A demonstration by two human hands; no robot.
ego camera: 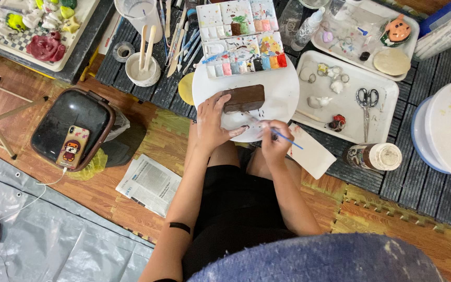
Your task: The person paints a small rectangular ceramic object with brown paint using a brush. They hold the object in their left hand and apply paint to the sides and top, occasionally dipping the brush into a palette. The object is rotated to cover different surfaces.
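Matt brown clay-like block point(244, 98), smooth white plastic-looking round board point(283, 94), metal scissors point(366, 102), glossy black case point(66, 117), paper sheet point(311, 154)

A dark brown block point(243, 98) sits on a white round plate point(283, 99). The paintbrush point(283, 137) handle is blue. The white palette point(241, 37) carries green, pink, orange, red, yellow and black paints. The slatted worktop point(418, 177) is dark grey. The scissors point(366, 102) have black handles.

Bright even light, soft shadows, sharp focus
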